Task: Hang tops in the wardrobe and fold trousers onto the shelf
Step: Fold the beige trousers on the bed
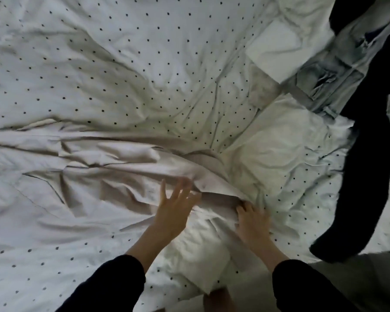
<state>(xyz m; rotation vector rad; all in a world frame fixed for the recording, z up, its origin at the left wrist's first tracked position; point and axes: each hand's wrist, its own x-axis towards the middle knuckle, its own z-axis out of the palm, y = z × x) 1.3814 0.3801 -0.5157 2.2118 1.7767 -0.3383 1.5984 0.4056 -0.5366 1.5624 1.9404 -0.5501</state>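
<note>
Beige trousers (104, 167) lie spread flat and creased across the duvet (122, 64), stretching from the left edge of the bed toward the middle, their near end bunched up at about 5 o'clock from the bed's centre. The left hand (176, 208) hovers over that bunched end with fingers spread and straight, blurred, holding nothing that I can see. The right hand (252, 221), just at 3 o'clock from the left, has its fingers curled into the trousers' edge, gripping a fold that lifts off the bed. Both arms wear dark sleeves (113, 287).

The duvet is white with small dark dots and heavily wrinkled. At 3 o'clock from the hands lies a plain white pillow (279, 154). At 1 o'clock, near the bed's far corner, sit washed-out jeans (331, 70), and a black garment (369, 176) trails from there down the right side to 4 o'clock.
</note>
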